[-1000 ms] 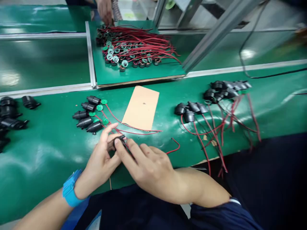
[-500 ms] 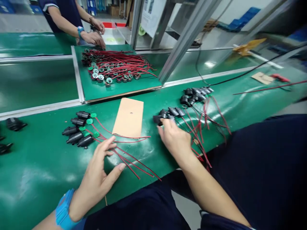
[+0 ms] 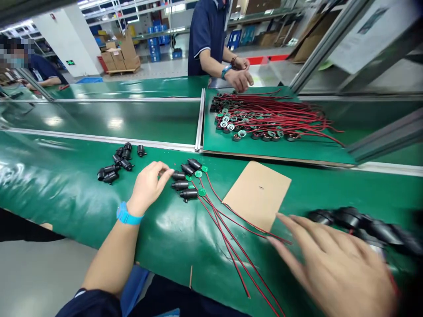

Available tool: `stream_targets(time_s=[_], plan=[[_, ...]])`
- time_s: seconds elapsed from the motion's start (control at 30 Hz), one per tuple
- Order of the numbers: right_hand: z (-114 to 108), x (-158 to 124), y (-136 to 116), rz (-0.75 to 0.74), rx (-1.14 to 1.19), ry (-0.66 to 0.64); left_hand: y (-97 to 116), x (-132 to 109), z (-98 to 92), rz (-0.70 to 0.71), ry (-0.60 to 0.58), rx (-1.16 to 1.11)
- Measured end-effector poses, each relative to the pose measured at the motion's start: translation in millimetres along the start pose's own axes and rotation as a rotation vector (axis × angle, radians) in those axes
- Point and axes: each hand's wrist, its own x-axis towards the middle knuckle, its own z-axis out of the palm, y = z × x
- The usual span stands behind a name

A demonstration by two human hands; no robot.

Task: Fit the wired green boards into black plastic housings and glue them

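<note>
My left hand [image 3: 147, 187], with a blue band on its wrist, is beside a group of black plastic housings [image 3: 188, 193]. Its fingers are bent, its thumb is held apart, and nothing shows between them. The fingertips come close to one housing; whether they touch I cannot tell. Small green circuit discs [image 3: 202, 192] lie at the housings' ends, with red wires [image 3: 228, 237] trailing toward me. My right hand [image 3: 337, 259], slightly blurred, is above the bench with fingers stretched out and no part in them. It partly hides more black housings [image 3: 348, 218] at the right.
A brown cardboard piece [image 3: 259, 193] lies on the green bench [image 3: 158, 237]. Loose black housings [image 3: 122, 160] are farther left. A raised green board [image 3: 228, 147] bears many red-wired parts [image 3: 271, 116]. Behind it, a co-worker's hands [image 3: 240, 72] are busy. Metal frame posts [image 3: 330, 44] rise at right.
The view has swung left. My right hand has come away from the black housings at right and opened. My left hand has moved from above the wires to beside the housings.
</note>
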Motion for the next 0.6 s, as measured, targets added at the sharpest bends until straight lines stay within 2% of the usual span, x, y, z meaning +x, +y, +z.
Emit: stream_targets(time_s=[0.1,0.2,0.27,0.3,0.4,0.43,0.5,0.6], plan=[[-5.4,23.5,-28.8,-0.249,-0.028,-0.172,-0.5,-1.4,3.7,0.029,-0.133,0.055],[0.9,39.2,-42.5,-0.283,-0.011,-0.197,2.0,-3.5,3.5,0.04,-0.18,0.12],[7.7,51.2,-44.5,-0.282,-0.01,-0.253,-4.4,-4.6,-0.7,0.001,-0.167,0.226],[11.5,59.7,-43.1,-0.268,-0.018,-0.286,-11.3,-5.3,-3.3,-0.051,-0.142,0.311],[25.5,98.2,-28.0,-0.144,-0.051,-0.349,-42.6,-7.0,-8.3,-0.322,-0.054,0.579],[31.7,114.3,-19.8,-0.089,-0.061,-0.346,-53.7,-7.3,-8.3,-0.393,-0.086,0.607],[46.6,146.7,-1.5,-0.003,-0.083,-0.325,-71.1,-7.5,-6.4,-0.436,-0.15,0.592],[72.4,185.8,20.1,0.102,-0.108,-0.305,-80.9,-7.4,-4.8,-0.404,-0.196,0.541]])
